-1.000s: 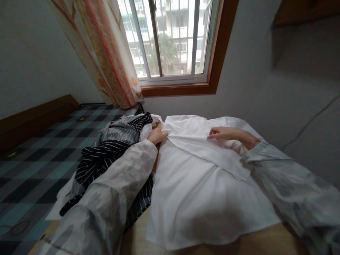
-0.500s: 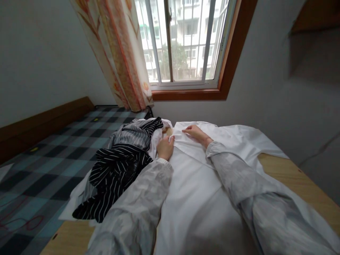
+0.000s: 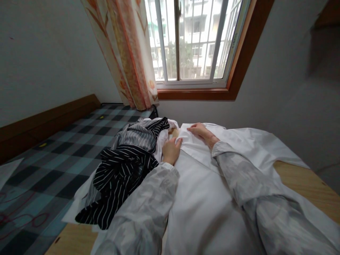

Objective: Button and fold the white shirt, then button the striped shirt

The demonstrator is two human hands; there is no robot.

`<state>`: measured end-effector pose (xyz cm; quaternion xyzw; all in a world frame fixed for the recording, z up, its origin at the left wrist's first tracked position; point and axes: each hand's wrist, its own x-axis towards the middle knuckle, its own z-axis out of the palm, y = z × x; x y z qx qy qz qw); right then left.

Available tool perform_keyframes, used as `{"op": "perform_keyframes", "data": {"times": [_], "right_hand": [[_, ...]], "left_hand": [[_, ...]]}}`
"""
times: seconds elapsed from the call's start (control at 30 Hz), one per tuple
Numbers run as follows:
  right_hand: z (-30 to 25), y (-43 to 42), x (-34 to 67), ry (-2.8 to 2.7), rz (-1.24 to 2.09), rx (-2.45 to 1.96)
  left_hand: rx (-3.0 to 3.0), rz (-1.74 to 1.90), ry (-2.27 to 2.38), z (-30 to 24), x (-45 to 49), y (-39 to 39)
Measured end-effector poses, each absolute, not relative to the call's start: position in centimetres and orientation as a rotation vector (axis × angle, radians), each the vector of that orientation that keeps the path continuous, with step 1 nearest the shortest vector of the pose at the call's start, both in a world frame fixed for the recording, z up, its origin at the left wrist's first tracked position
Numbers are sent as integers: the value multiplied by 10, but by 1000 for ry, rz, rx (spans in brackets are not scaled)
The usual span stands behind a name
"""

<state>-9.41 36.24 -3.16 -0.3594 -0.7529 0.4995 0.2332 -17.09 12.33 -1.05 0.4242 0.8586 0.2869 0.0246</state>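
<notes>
While the left hand (image 3: 171, 150) pinches the shirt (image 3: 199, 198) at its fold, the right hand (image 3: 200, 131) lies flat, fingers together; pressing evenly should keep the crease straight.

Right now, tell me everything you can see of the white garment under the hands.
The white garment is plain, thin-looking woven cloth, spread flat on the wooden table, lightly creased. A folded flap crosses its far end diagonally. The left hand meets that flap's left edge, grip unclear; the right hand lies flat on it. The striped clothes touch its left side.
</notes>
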Motion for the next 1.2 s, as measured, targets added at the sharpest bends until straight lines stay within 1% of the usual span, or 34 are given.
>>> {"op": "perform_keyframes", "data": {"times": [0.2,0.27,0.33,0.37,0.43,0.5,0.57,0.7,0.83,1.0,1.1,1.2], "right_hand": [[-25,371,-105,-2091,1021,-1008],[-24,365,-105,-2114,933,-1020],[-24,353,-101,-2167,769,-973],[-25,346,-97,-2223,672,-890],[-29,333,-83,-2390,510,-591],[-36,323,-62,-2566,489,-238],[-44,319,-37,-2678,551,-100],[-55,328,19,-2797,562,-307],[-61,349,84,-2854,447,-534],[-64,364,167,-2777,299,-874],[-58,350,200,-2677,254,-885],[-53,317,219,-2613,272,-739]], "left_hand": [[1291,917,2648,-14,-173,125],[1256,929,2667,-14,-172,125],[1225,948,2687,-15,-172,126],[1218,957,2692,-15,-171,126],[1228,972,2691,-16,-171,127],[1251,984,2680,-17,-171,127],[1252,998,2679,-18,-172,128],[1208,1001,2708,-17,-172,130],[1199,993,2752,-14,-173,130],[1214,1002,2779,-14,-173,130],[1260,982,2819,-13,-167,131],[1466,902,2892,-8,-152,128]]}}
